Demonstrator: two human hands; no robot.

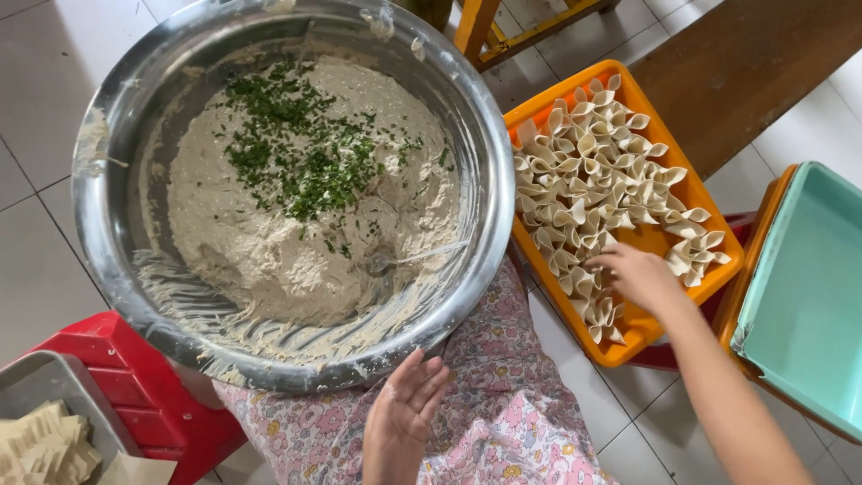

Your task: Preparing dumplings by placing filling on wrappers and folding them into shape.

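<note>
Seen from the head camera, a big steel bowl (pixel 287 193) fills the middle of the scene, resting on the lap of the person in a pink flowered garment (pixel 503 404). Inside the bowl lies a pale, wet filling (pixel 296 242) with chopped green herbs (pixel 301 148) scattered over its top, and a utensil handle (pixel 422 253) is sunk into the mix near the bowl's right wall. Just below the bowl's near rim, the left hand (pixel 404 418) hangs open, palm up, fingers loosely spread, holding nothing and not touching the bowl. To the right of the bowl sits an orange tray (pixel 691 193) packed with folded pale dumplings (pixel 593 180); the right hand (pixel 642 274) reaches over the tray's near half, fingers curled down onto the dumplings, though I cannot tell whether it grips one. Further right of the bowl stands a teal tub (pixel 808 296). At the bowl's lower left, a red stool (pixel 135 377) carries a grey tray (pixel 54 382) with a stack of square wrappers (pixel 45 445). A tiled floor (pixel 36 224) lies beneath everything.
</note>
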